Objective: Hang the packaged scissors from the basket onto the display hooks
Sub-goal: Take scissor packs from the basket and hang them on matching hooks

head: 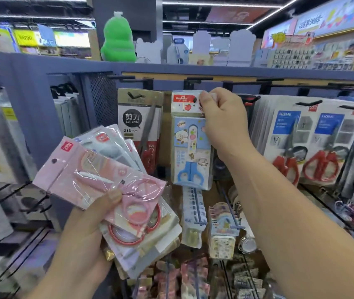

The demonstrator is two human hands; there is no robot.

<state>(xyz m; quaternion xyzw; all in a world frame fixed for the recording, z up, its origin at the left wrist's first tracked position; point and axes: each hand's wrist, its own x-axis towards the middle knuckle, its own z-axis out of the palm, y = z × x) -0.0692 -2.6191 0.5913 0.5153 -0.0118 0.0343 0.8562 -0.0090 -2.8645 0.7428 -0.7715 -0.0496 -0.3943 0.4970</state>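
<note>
My right hand (pixel 221 124) pinches the top corner of the blue cartoon-printed scissors pack (pixel 190 143), held at the far rack just below a black metal display hook (pixel 199 79). I cannot tell whether its hole is threaded yet. My left hand (pixel 90 229) grips a fan of plastic-wrapped scissors packs (pixel 98 175), pink uppermost and nearer on the left, so I judge several remain to hang.

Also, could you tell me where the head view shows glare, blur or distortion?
Head view: glare streaks the clear wrap of the pink scissors pack in the left hand; the blue scissors pack pinched by the right hand reads fairly sharp; the shelf bows and the lower corners smear.
</note>
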